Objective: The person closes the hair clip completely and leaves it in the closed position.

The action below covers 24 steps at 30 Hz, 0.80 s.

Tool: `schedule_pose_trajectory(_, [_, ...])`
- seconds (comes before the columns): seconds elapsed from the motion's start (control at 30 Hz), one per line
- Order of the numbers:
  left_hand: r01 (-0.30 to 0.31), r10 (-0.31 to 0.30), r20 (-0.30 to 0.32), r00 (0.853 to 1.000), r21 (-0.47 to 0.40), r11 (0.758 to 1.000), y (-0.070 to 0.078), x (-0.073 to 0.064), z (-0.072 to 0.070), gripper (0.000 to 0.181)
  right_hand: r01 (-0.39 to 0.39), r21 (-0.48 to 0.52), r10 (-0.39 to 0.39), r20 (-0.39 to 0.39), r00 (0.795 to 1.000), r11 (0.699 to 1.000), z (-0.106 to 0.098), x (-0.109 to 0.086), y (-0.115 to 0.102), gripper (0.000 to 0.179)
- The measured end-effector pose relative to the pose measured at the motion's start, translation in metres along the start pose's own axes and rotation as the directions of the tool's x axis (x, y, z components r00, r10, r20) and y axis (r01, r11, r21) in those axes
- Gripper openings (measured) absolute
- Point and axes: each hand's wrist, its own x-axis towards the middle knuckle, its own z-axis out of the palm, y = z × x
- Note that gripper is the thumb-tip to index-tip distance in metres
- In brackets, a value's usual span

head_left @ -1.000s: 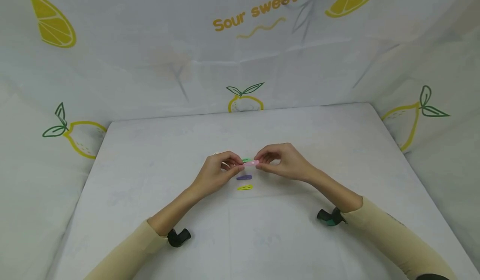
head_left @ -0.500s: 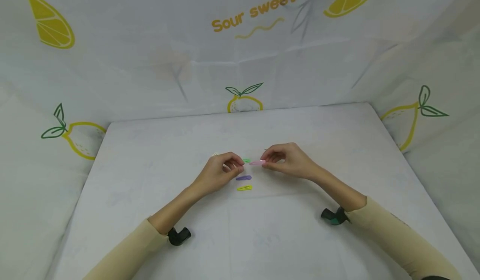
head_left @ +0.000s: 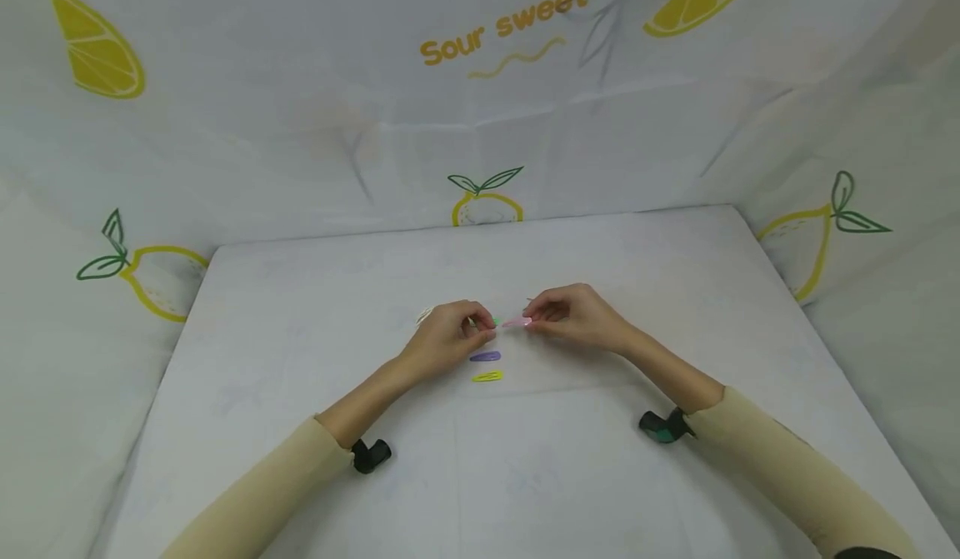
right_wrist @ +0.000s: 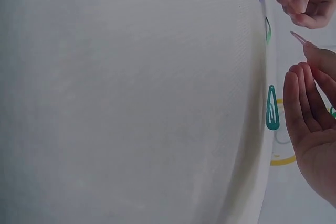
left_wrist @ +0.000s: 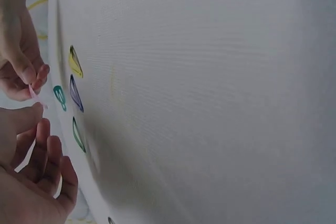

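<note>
In the left wrist view, the left hand is bending its fingers loosely around no visible thing, its thumb near the tip of the pink clip; touch is hard to judge here. The green clip is lying below.

In the right wrist view, a gap is showing between the pink clip and the left hand. The right hand is pinching the clip above the surface, while the teal clip is lying nearby.

In the head view, the pinch is falling on the pink clip's broad end, probably leaving its narrow end reachable. The purple clip and yellow clip are lying roughly parallel, their spacing apparently keeping each distinct. A pale cloth is covering the table; behind, a white backdrop is displaying lemons and "Sour sweet".
</note>
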Motion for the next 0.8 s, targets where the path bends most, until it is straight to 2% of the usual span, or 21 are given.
schedule_pose_trajectory(0.13, [-0.008, 0.01, -0.014, 1.0, 0.141, 0.99, 0.004, 0.01, 0.005, 0.007, -0.004, 0.006, 0.003, 0.006, 1.0, 1.0, 0.002, 0.004, 0.001, 0.016])
schedule_pose_trajectory(0.23, [-0.02, 0.024, -0.017, 1.0, 0.202, 0.979, 0.006, 0.015, 0.006, 0.007, -0.001, 0.017, 0.001, 0.005, 1.0, 1.0, 0.002, 0.005, 0.002, 0.015])
schedule_pose_trajectory(0.43, [-0.05, 0.052, -0.004, 0.999, 0.215, 0.975, 0.007, 0.02, 0.007, 0.005, 0.0, 0.002, 0.0, -0.002, 1.0, 1.0, 0.001, 0.007, 0.002, 0.016])
schedule_pose_trajectory(0.8, [-0.026, 0.016, 0.046, 0.999, 0.226, 0.974, 0.004, 0.032, 0.009, 0.007, -0.035, -0.013, 0.035, 0.024, 0.999, 0.999, -0.002, 0.009, 0.003, 0.013])
